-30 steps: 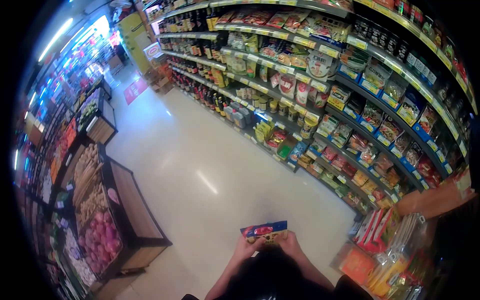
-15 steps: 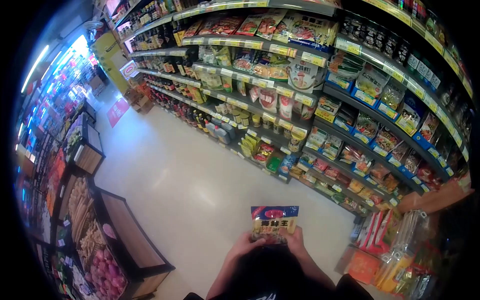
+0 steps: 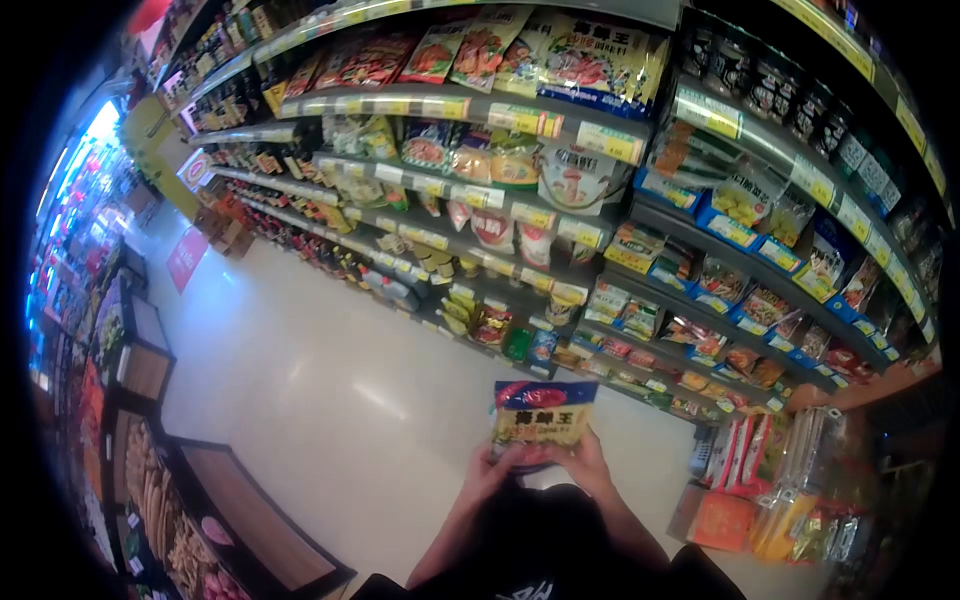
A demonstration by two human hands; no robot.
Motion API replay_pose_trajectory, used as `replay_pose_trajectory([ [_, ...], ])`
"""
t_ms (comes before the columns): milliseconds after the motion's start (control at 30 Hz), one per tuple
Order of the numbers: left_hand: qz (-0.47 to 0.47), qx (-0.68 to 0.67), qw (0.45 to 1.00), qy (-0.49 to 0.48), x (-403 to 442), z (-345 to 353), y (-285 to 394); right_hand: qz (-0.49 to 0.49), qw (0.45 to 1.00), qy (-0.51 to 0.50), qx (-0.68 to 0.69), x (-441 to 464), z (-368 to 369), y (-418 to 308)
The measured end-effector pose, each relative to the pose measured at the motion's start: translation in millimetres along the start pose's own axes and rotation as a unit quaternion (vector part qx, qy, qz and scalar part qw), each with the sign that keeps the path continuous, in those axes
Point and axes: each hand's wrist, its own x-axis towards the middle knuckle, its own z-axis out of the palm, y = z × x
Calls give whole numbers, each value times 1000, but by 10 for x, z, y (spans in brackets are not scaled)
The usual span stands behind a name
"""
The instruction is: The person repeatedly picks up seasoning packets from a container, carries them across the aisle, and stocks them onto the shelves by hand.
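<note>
Between my two hands I hold a seasoning packet (image 3: 545, 410), cream-yellow with a blue top band, a red oval logo and large dark Chinese characters. It is upright with its printed face toward me. My left hand (image 3: 492, 468) grips the lower left corner, fingers closed on it. At the lower right corner my right hand (image 3: 585, 462) is closed on the edge. The fingers behind the packet are hidden. Similar-looking blue and yellow packets (image 3: 600, 65) stand on the upper shelf ahead.
Grocery shelves (image 3: 560, 120) with packets, jars and price tags curve across the front and right. At lower left stands a wooden-sided produce bin (image 3: 250, 515). Bagged goods (image 3: 725, 520) hang or lie at lower right. The pale floor (image 3: 330, 370) runs along the aisle between them.
The packet has been raised toward the shelves, and both hands have moved up with it. My view has shifted closer to the shelves, which appear larger. Both hands keep hold of the packet.
</note>
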Motion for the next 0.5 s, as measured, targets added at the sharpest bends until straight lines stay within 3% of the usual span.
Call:
replay_pose_trajectory([
  [33, 15, 5, 1000, 2, 159, -12, 98, -69, 990, 11, -120, 148, 82, -239],
  [100, 51, 15, 999, 8, 549, -33, 379, -75, 985, 13, -157, 432, 104, -425],
  [133, 33, -3, 999, -13, 710, -46, 548, -88, 983, 18, -163, 581, 110, -524],
  [367, 166, 73, 960, -214, 1824, -187, 1553, -204, 969, 34, -133, 1446, 308, -1578],
  [467, 154, 75, 959, -224, 2147, -67, 2119, -260, 954, 62, -137, 1696, 372, -1953],
  [500, 201, 165, 933, -247, 2288, -63, 2302, -273, 951, 80, -124, 1770, 406, -2082],
])
